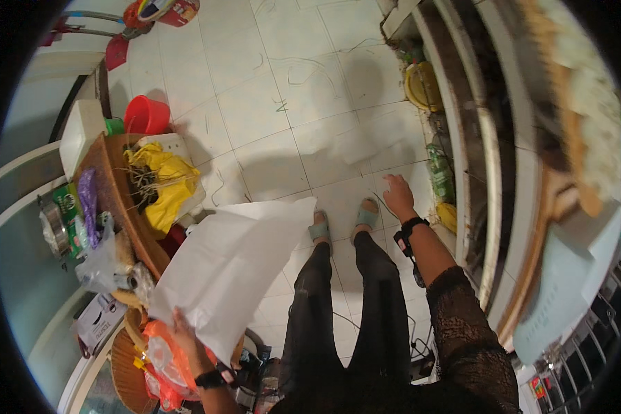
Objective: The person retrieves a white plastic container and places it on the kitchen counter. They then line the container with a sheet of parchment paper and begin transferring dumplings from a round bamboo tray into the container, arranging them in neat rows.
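Note:
My left hand (185, 329) grips the near-left edge of a large white sheet (233, 253), which looks like paper or thin plastic. The sheet spreads out over the floor and reaches close to my left foot. Part of my left hand's fingers is hidden behind it. Well apart from the sheet, my right hand (398, 196) hangs above the tiles on the right with nothing in it, its fingers loosely bent and partly apart. Both wrists wear black straps with small devices.
Left stands a brown wooden table (114, 191) with bags, beside a yellow bag of roots (171, 178) and a red bucket (147, 115). An orange plastic bag (171, 362) lies lower left. Shelving (489, 196) lines the right, with a green bottle (440, 173) at its foot. Cables (419, 344) trail behind my legs.

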Motion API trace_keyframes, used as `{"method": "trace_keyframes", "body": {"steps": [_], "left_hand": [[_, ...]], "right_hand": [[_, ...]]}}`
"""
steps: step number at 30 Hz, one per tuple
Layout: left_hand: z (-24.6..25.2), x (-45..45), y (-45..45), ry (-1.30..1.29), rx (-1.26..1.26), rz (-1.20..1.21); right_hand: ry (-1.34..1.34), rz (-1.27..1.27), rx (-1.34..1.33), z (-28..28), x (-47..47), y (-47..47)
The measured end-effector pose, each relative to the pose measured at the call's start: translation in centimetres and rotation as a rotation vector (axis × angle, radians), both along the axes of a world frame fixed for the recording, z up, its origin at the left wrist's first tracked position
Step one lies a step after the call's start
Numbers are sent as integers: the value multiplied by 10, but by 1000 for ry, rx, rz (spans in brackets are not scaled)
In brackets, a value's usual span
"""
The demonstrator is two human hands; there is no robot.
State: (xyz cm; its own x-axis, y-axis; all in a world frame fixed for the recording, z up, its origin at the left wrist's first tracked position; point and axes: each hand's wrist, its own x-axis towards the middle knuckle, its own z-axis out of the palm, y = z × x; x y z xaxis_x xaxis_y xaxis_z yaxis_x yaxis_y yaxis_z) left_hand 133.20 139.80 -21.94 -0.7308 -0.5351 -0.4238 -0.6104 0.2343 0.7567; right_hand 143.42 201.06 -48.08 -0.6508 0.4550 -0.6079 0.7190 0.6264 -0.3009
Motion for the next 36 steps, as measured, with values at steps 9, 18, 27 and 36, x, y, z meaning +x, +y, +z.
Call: {"method": "trace_keyframes", "body": {"steps": [9,18,27,36], "left_hand": [[-41,34,-23,-170,-408,-138],[-58,29,-26,-233,-520,120],[-16,-19,10,-47,-194,-20],[77,-114,100,273,-622,-1148]], "right_hand": [[126,507,369,-240,-131,0],[-229,761,250,-308,-161,44],[572,-76,-375,-56,-50,54],[366,-324,-141,222,144,-9]]}}
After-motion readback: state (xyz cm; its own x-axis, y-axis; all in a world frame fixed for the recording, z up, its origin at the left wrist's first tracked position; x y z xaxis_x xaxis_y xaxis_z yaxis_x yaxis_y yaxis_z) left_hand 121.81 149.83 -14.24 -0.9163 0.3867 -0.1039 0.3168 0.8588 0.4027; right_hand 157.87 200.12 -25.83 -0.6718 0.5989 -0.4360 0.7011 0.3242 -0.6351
